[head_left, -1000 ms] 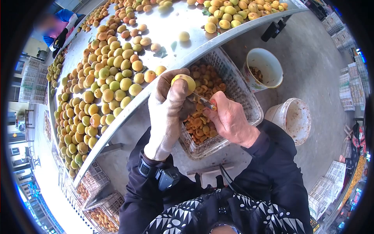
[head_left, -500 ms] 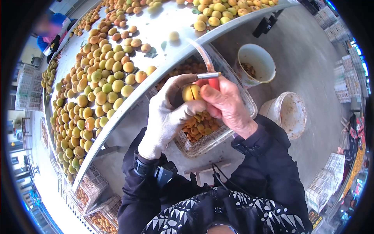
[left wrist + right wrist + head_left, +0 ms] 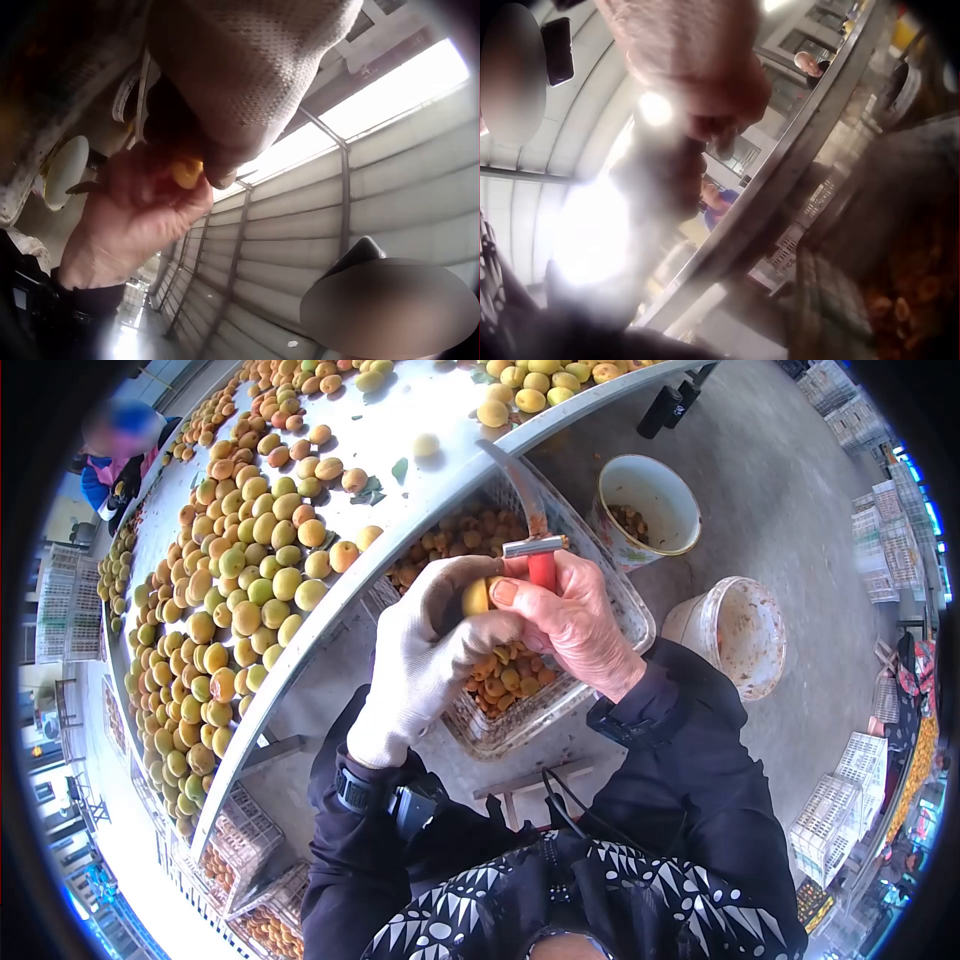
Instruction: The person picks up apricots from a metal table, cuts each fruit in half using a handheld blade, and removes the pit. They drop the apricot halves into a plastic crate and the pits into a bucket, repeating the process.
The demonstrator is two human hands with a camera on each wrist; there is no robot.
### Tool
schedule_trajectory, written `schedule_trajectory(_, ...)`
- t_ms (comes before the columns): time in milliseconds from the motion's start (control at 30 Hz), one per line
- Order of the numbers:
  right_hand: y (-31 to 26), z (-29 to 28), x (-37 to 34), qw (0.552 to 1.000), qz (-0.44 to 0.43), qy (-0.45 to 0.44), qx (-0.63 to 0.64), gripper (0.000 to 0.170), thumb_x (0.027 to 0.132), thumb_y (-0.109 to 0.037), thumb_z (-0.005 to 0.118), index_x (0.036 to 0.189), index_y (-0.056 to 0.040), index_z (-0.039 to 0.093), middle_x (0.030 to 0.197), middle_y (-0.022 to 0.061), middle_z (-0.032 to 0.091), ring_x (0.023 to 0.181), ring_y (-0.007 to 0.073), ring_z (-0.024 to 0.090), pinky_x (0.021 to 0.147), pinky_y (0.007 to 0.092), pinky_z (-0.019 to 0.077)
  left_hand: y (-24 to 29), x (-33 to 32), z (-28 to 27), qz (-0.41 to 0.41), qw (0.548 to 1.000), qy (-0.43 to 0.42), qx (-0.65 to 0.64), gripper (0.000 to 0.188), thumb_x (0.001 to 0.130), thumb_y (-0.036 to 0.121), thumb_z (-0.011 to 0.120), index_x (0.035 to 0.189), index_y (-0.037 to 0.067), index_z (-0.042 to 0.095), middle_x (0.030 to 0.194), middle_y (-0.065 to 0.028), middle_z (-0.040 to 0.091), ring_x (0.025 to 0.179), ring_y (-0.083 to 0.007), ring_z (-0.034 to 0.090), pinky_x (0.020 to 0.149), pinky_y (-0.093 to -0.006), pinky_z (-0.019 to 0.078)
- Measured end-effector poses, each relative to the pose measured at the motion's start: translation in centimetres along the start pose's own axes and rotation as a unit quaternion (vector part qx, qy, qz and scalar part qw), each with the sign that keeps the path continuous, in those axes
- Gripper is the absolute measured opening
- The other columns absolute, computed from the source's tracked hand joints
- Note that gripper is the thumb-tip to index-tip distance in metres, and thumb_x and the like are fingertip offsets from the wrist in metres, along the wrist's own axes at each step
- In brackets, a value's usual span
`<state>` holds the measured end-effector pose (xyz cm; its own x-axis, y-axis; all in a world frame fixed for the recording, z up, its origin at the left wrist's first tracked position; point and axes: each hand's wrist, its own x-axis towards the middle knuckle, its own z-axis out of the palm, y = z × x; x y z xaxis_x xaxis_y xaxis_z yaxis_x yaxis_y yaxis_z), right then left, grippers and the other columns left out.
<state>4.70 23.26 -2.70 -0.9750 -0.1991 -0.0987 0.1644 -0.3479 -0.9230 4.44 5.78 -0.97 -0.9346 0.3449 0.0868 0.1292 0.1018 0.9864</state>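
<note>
My gloved left hand (image 3: 412, 650) holds a yellow apricot (image 3: 477, 598) between thumb and fingers, above a crate of cut fruit. The bare right hand (image 3: 585, 625) meets it from the right, its thumb pressing at the apricot. That same hand grips a knife with a red handle (image 3: 542, 571); its curved blade (image 3: 522, 490) points up and away, toward the table edge. Fingers cover most of the apricot. From below, the left wrist view shows a yellow bit of the apricot (image 3: 186, 174) between the glove and the bare fingers. Blur and glare hide it in the right wrist view.
Under my hands stands a plastic crate (image 3: 505, 738) with apricot halves (image 3: 505, 685). The metal table (image 3: 330, 600) carries many whole apricots (image 3: 240, 575). Two buckets, one with scraps (image 3: 672, 510) and one stained (image 3: 750, 640), stand right. Another person (image 3: 120, 455) is at far left.
The knife has swung from the apricot to point upward, staying in my right hand. The apricot showed a cut line half a second ago; now the right thumb and fingers cover more of it.
</note>
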Motion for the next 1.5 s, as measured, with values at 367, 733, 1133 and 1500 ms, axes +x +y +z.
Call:
schedule_trajectory(367,-1.1,-1.0,1.0,0.979,0.039,-0.035,0.198,0.026,0.089,-0.024,0.061,0.103,-0.0024,0.061,0.076,0.0100,0.062,0.050,0.0074,0.049,0.043,0.0190,0.0372,-0.7,1.0,-0.2,-0.061,0.919,-0.008,-0.390,0.055,0.098,0.048,0.051,0.128,0.002,0.050,0.098,-0.0066,0.061,0.079,-0.0135,0.058,0.067,-0.0239,0.0456)
schedule_trajectory(733,0.3,-4.2,2.0,0.995,0.039,0.030,-0.086,0.033,0.092,-0.022,0.055,0.118,-0.0047,0.063,0.085,0.0052,0.067,0.056,0.0049,0.051,0.049,0.0175,0.0362,-1.2,2.0,0.2,-0.107,0.852,0.049,-0.509,0.050,0.104,0.043,0.040,0.124,-0.001,0.055,0.095,-0.0100,0.063,0.077,-0.0158,0.056,0.062,-0.0229,0.0413)
schedule_trajectory(1133,-3.9,-2.9,4.0,0.970,-0.163,0.010,0.181,0.020,0.095,-0.020,0.061,0.089,-0.0020,0.064,0.052,-0.0072,0.036,0.042,0.0046,0.032,0.044,0.0236,0.0290,-0.5,2.7,1.6,-0.192,0.877,0.080,-0.434,0.048,0.104,0.044,0.043,0.116,0.001,0.061,0.089,-0.0086,0.062,0.069,-0.0123,0.055,0.058,-0.0204,0.0400)
schedule_trajectory(1500,-4.2,1.6,4.3,0.936,-0.298,-0.082,0.167,0.011,0.094,-0.011,0.063,0.094,-0.0011,0.060,0.068,0.0029,0.058,0.047,0.0044,0.036,0.046,0.0225,0.0321,-0.3,2.2,2.9,-0.187,0.875,0.065,-0.442,0.047,0.102,0.044,0.046,0.115,0.001,0.060,0.088,-0.0058,0.063,0.069,-0.0118,0.058,0.058,-0.0227,0.0409)
